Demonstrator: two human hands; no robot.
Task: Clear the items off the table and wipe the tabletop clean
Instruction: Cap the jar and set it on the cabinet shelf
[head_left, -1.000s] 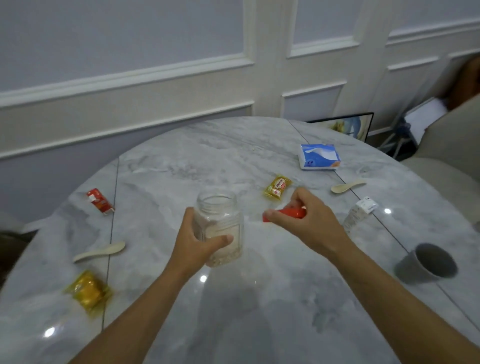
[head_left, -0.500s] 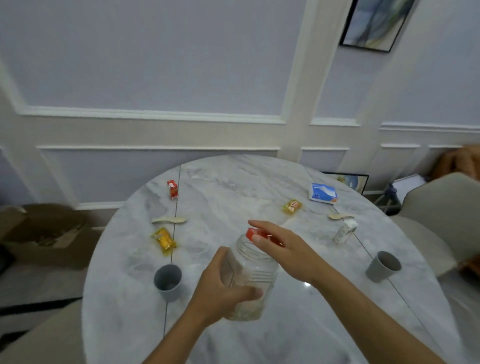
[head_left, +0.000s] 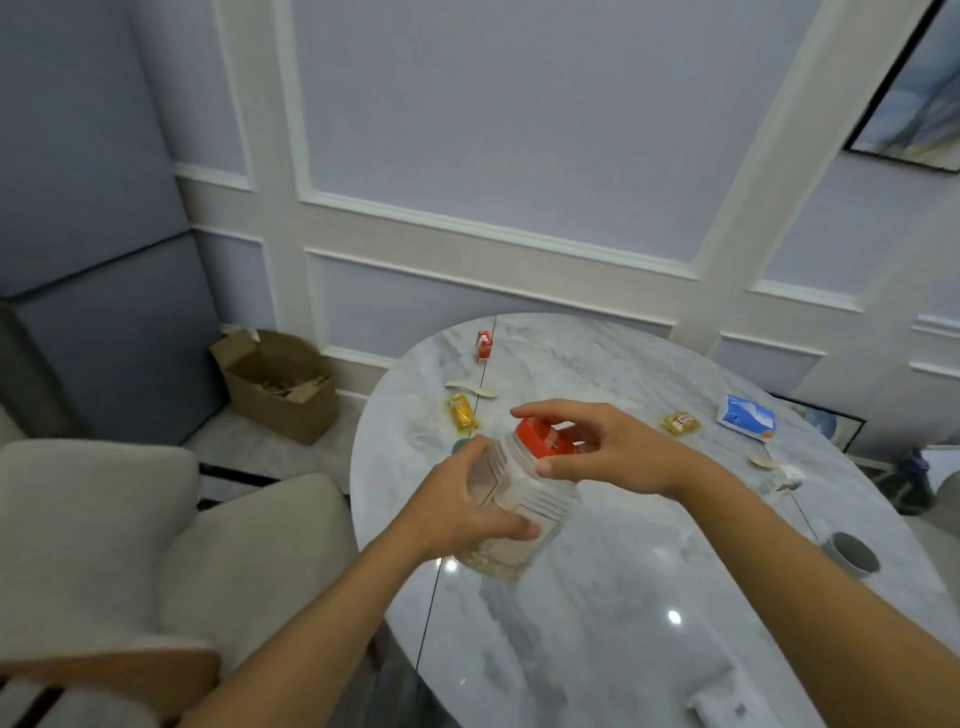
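While a cardboard box (head_left: 280, 384) stands open on the floor at far left beside a pale armchair (head_left: 93, 519), the marble counter (head_left: 571, 649) fills the right half of the view. Toward its far left edge lie a red packet (head_left: 483, 345), a pale spoon (head_left: 470, 388) and a yellow packet (head_left: 462, 411), close together. Nearer, the left hand (head_left: 452, 512) grips a clear jar (head_left: 519, 496), fingers wrapped round its body, the jar tilted over the counter's left side. On its mouth sits a red lid (head_left: 535, 434), which the right hand (head_left: 623, 457) grips, fingers and thumb curled round the rim. Further right lie an orange sweet (head_left: 680, 423), a blue packet (head_left: 748, 418) and, nearer, a grey cup (head_left: 849, 553).
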